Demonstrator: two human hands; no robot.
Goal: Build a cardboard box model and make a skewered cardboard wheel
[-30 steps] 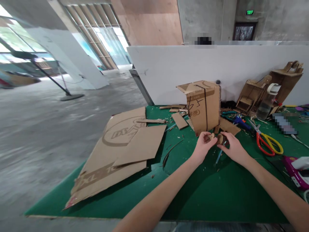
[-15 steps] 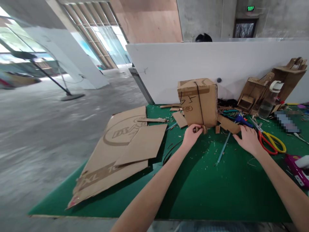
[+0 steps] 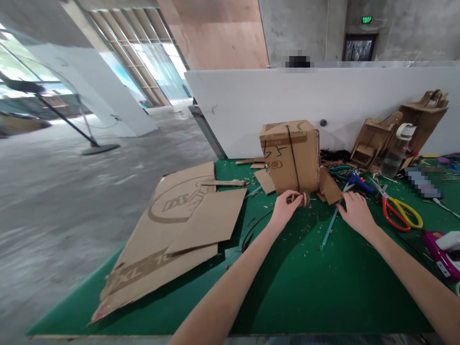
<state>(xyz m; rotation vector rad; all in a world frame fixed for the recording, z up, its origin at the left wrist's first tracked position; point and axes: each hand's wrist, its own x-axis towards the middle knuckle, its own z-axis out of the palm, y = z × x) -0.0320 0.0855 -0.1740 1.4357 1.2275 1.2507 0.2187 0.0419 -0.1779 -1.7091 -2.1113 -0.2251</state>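
Observation:
My left hand (image 3: 284, 211) is closed around a small round cardboard piece, like a spool (image 3: 305, 199), just in front of a cardboard box (image 3: 289, 158). The box stands upright with a dark cord running down its front and handwriting on it. To the right, my right hand (image 3: 357, 213) pinches the lower corner of a flat cardboard strip (image 3: 329, 186), which leans at a slant beside the box. Under that hand, a translucent blue glue stick (image 3: 329, 227) lies on the green table (image 3: 294, 287). Part of the spool is hidden by my left fingers.
Large cardboard sheets (image 3: 201, 220) lie on the left. Right of my right hand are red-and-yellow-handled scissors (image 3: 400, 213), a purple tool (image 3: 440, 254), a water bottle (image 3: 395, 151) and a phone (image 3: 424, 183). Cardboard models (image 3: 373, 139) stand near the white partition (image 3: 237, 110).
My right hand has moved left, and the cardboard strip has swung to a steeper slant nearer the box. My left hand still holds the spool-like piece. The view has shifted slightly.

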